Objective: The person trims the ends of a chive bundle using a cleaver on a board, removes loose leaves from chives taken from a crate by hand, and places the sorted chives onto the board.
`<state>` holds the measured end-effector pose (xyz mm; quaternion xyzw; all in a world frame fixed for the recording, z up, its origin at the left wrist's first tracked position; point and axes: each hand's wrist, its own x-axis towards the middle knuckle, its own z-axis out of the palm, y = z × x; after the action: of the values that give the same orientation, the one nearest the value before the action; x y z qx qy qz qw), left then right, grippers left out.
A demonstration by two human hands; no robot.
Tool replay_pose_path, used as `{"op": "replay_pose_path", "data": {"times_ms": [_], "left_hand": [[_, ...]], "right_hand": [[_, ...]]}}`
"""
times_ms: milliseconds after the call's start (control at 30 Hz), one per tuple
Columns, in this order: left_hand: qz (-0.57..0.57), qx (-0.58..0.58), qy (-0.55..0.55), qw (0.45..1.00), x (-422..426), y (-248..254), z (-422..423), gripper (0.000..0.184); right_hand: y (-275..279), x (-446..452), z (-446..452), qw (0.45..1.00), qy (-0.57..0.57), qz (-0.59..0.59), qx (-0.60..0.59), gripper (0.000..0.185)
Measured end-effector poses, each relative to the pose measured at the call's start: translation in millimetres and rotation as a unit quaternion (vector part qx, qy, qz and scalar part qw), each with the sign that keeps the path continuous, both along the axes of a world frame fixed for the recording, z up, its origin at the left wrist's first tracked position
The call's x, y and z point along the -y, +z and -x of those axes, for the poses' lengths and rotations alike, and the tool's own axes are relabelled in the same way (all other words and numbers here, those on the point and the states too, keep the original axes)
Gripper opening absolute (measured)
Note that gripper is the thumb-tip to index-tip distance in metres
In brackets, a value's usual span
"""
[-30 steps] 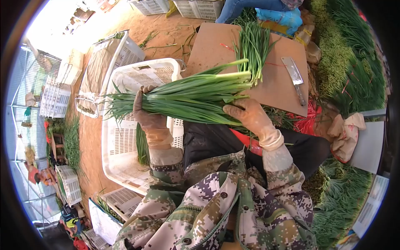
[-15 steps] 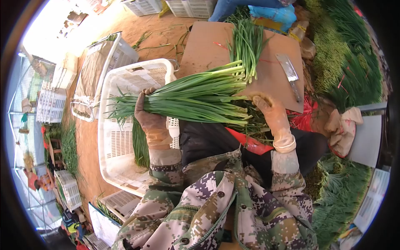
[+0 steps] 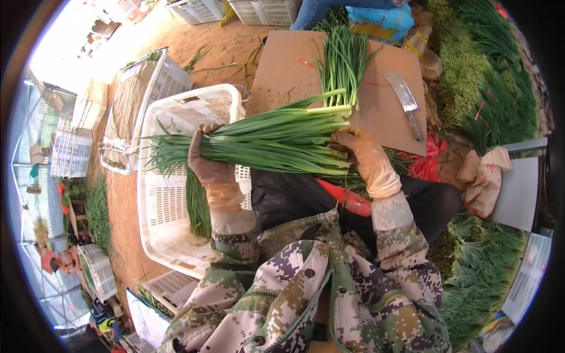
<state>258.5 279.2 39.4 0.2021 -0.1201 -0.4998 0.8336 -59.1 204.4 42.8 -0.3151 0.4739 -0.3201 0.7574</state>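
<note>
Head view, only one I've got on my feed: I see a bundle of chives [image 3: 265, 141] held crosswise in front of the wearer, leaf tips to the left over a white plastic crate [image 3: 168, 206], pale stem ends to the right, overlapping the near edge of a brown board [image 3: 288, 65]. Left hand [image 3: 209, 165], gloved and dirty, is wrapped round the leafy part, thumb and fingers gripping it. Right hand [image 3: 366, 157], also gloved, has bent fingers against the cut stem ends; contact yes, but I can't tell if it's pinching any stalks. More chives [image 3: 197, 203] lie inside the crate, below the left wrist. On the board: a second bunch [image 3: 343, 65], stems toward the wearer, and to its right a cleaver [image 3: 401, 91], handle toward the wearer. Red ties [image 3: 429, 156] pile up just beside the board's near right corner; a crumpled paper sack [image 3: 487, 176] sits farther right. Heaped greens [image 3: 485, 282] fill the lower right, more greens [image 3: 506, 103] the upper right. Wearer has a camouflage jacket [image 3: 294, 300] and black trousers [image 3: 288, 197]. Top edge: a blue-jeaned leg [image 3: 318, 13] of another person, beside a blue bag [image 3: 382, 22].
</note>
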Motion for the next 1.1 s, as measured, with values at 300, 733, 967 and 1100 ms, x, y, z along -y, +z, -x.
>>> {"op": "replay_pose_path", "data": {"times_ms": [300,733,967,1100], "left_hand": [[-0.045,-0.015,0.021,0.999,4.4,20.6,26.1,0.016],[-0.06,0.008,0.042,0.997,3.2,35.8,40.3,0.014],[-0.057,0.023,0.028,0.998,8.0,44.7,51.1,0.014],[-0.07,0.003,0.015,0.997,8.5,46.9,56.7,0.013]], "right_hand": [[-0.4,3.2,-5.2,0.996,0.053,0.025,0.062,0.027],[-26.1,-4.3,1.7,0.964,0.061,0.242,-0.088,0.032],[-96.8,-2.8,9.4,0.955,-0.06,0.289,0.009,0.024],[-35.4,-15.9,23.5,0.97,-0.045,0.238,-0.02,0.023]]}}
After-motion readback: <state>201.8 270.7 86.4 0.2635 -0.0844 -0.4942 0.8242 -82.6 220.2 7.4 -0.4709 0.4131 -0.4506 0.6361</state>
